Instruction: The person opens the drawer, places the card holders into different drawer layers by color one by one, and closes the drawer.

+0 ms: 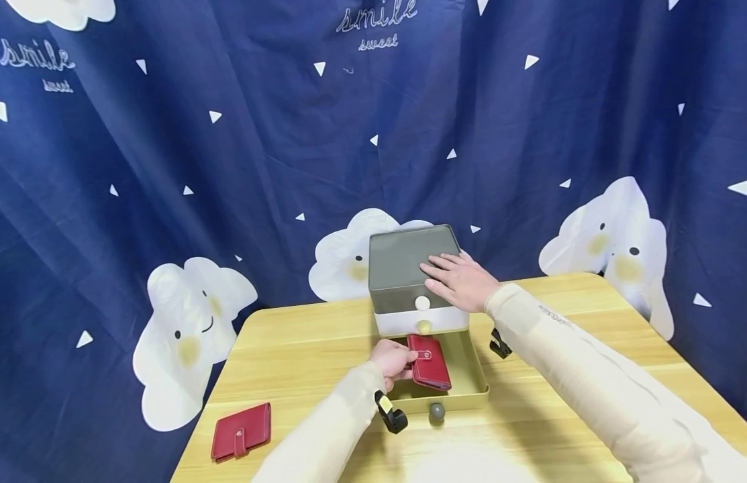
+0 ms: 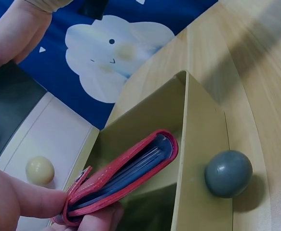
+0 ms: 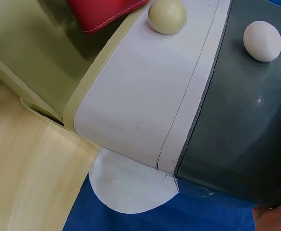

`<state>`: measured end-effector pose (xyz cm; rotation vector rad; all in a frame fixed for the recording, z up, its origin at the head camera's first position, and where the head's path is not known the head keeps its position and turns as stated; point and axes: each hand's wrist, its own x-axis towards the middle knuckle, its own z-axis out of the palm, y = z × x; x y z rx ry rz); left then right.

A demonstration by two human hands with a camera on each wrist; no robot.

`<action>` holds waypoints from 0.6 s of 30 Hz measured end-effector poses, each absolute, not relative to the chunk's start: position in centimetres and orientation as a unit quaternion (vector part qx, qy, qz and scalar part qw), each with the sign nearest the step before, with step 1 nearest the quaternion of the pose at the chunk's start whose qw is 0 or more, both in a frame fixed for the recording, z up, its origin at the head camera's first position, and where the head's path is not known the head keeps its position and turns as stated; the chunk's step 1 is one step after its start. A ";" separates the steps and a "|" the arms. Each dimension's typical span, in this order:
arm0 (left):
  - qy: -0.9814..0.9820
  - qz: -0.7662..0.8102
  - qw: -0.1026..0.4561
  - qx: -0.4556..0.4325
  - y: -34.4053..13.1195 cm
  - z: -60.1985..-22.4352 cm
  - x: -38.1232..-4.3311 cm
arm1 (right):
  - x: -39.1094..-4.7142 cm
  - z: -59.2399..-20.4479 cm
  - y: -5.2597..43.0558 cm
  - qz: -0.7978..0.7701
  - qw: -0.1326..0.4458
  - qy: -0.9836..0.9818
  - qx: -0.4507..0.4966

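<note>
My left hand [image 1: 394, 361] pinches a red wallet [image 1: 429, 362] by its clasp side, thumb on top and fingers below. The wallet is tilted over the pulled-out bottom drawer [image 1: 470, 362], which is olive with a grey round knob [image 1: 437, 412]. In the left wrist view the card sleeves of the wallet [image 2: 126, 180] show at its open edge. My right hand [image 1: 460, 278] rests with spread fingers on the dark grey top of the small drawer cabinet [image 1: 403, 258]. A white drawer [image 1: 403, 322] with a yellowish knob sits closed above the olive one.
A second red wallet [image 1: 241, 433] with a snap strap lies on the wooden table [image 1: 301, 349] at the left. Behind the table hangs a dark blue curtain [image 1: 288, 168] with clouds and triangles. A white knob [image 3: 262, 41] juts from the cabinet's upper dark drawer.
</note>
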<state>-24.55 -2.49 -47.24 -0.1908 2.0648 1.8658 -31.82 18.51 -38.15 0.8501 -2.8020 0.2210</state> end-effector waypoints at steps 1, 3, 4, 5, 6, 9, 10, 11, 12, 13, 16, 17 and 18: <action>0.732 0.655 0.174 -0.069 -2.4 -47.2 -24.5 | -31.8 -38.2 18.5 0.075 0.103 -0.949 0.288; 0.742 0.645 0.171 -0.072 -2.3 -47.4 -24.6 | -31.8 -38.2 18.6 0.079 0.104 -0.949 0.288; 0.745 0.641 0.170 -0.074 -2.3 -47.4 -24.7 | -31.8 -38.2 18.6 0.080 0.105 -0.948 0.288; 0.747 0.638 0.170 -0.076 -2.2 -47.5 -24.8 | -31.8 -38.2 18.6 0.083 0.106 -0.948 0.289; 0.749 0.636 0.170 -0.077 -2.2 -47.6 -24.9 | -31.8 -38.2 18.6 0.083 0.106 -0.948 0.290; 0.753 0.630 0.170 -0.080 -2.0 -47.4 -24.9 | -31.7 -38.2 18.6 0.084 0.109 -0.947 0.291; 0.753 0.631 0.170 -0.082 -1.9 -47.3 -24.9 | -31.7 -38.2 18.6 0.084 0.111 -0.946 0.292; 0.754 0.630 0.170 -0.082 -1.8 -47.2 -24.8 | -31.6 -38.3 18.6 0.084 0.114 -0.946 0.293; 0.755 0.628 0.170 -0.083 -1.7 -47.2 -24.7 | -31.6 -38.3 18.6 0.085 0.117 -0.945 0.294; 0.757 0.625 0.170 -0.085 -1.6 -47.1 -24.7 | -31.6 -38.3 18.6 0.087 0.119 -0.944 0.295; 0.750 0.632 0.175 -0.091 -1.4 -47.4 -24.9 | -31.5 -38.2 18.5 0.091 0.125 -0.942 0.297; 0.746 0.635 0.177 -0.093 -1.3 -47.6 -25.0 | -31.5 -38.2 18.5 0.093 0.125 -0.942 0.296; 0.740 0.641 0.179 -0.096 -1.2 -47.7 -25.1 | -31.4 -38.1 18.5 0.094 0.124 -0.943 0.296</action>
